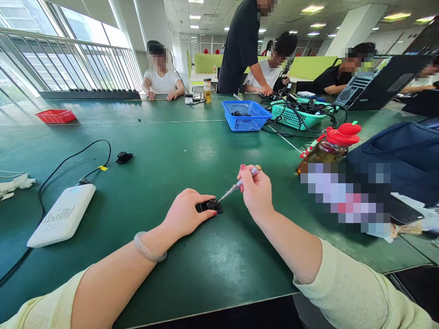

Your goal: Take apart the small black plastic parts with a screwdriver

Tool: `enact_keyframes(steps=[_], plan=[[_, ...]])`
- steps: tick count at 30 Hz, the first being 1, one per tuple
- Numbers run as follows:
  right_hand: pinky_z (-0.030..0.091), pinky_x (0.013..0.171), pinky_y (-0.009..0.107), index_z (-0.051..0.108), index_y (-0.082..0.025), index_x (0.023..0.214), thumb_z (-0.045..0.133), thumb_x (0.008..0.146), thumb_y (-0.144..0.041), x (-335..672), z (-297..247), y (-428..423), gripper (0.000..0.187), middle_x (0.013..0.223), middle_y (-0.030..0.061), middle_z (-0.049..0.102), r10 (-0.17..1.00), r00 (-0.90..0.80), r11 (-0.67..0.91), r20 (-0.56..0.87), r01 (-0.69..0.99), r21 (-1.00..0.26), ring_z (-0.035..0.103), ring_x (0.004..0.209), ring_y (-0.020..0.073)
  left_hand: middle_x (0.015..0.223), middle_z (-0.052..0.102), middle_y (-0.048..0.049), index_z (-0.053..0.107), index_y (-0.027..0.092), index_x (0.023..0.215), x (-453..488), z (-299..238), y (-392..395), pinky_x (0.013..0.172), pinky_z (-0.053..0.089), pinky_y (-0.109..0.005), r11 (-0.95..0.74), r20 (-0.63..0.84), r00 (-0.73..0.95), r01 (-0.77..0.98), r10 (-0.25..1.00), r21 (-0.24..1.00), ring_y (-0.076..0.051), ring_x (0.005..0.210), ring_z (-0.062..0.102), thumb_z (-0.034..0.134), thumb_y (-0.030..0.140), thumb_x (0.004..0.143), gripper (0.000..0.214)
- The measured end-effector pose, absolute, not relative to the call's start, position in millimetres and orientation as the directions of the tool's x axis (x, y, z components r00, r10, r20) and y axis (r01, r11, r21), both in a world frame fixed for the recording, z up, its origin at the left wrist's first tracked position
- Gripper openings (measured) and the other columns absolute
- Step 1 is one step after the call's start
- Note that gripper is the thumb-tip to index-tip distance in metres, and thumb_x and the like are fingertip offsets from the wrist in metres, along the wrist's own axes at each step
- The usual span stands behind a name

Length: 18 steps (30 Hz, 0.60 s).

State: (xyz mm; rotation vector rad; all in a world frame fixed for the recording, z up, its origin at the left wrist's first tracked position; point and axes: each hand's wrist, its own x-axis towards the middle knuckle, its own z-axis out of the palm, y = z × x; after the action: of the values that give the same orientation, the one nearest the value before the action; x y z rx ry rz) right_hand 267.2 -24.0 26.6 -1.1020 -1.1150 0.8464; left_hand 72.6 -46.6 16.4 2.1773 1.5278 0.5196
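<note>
Head view: I see small black plastic part (210,205) flat on green desk (171,151), gripped at its left end by left hand (185,212). Right hand (255,192), just right of part, pinches slim clear-handled screwdriver (236,186); shaft slants down-left, tip on part.

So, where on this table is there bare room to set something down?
Bare mat lies between the white power bank and the left hand, which holds a black part, and from the right hand with its screwdriver to the blue basket. Crowded: the right side, with bottle, dark bag and green basket.
</note>
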Motion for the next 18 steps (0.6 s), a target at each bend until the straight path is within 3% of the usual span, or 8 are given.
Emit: enact_keyframes(steps=[12, 18], plan=[[0.035, 0.05, 0.026, 0.052, -0.022, 0.062, 0.064, 0.081, -0.07, 266.4, 24.1, -23.7, 0.053, 0.051, -0.0059, 0.045, 0.914, 0.234, 0.329, 0.332, 0.052, -0.943, 0.041, 0.048, 0.0094, 0.102, 0.076, -0.0047, 0.077, 0.03, 0.121, 72.8, 16.0, -47.2, 0.098, 0.05, -0.043, -0.294, 0.056, 0.316, 0.784, 0.947, 0.547, -0.028, 0.11, 0.06, 0.078, 0.037, 0.083, 0.039], [0.032, 0.047, 0.026, 0.041, -0.023, 0.056, 0.064, 0.085, -0.057, 267.7, 28.6, -26.1, 0.05, 0.046, -0.0075, 0.038, 0.909, 0.149, 0.38, 0.39, 0.092, -0.921, 0.035, 0.044, 0.0085, 0.101, 0.076, -0.0043, 0.077, 0.03, 0.121, 72.0, 14.2, -48.6, 0.096, 0.05, -0.043, -0.303, 0.071, 0.318, 0.78, 0.946, 0.547, -0.027, 0.109, 0.061, 0.077, 0.038, 0.084, 0.039]])
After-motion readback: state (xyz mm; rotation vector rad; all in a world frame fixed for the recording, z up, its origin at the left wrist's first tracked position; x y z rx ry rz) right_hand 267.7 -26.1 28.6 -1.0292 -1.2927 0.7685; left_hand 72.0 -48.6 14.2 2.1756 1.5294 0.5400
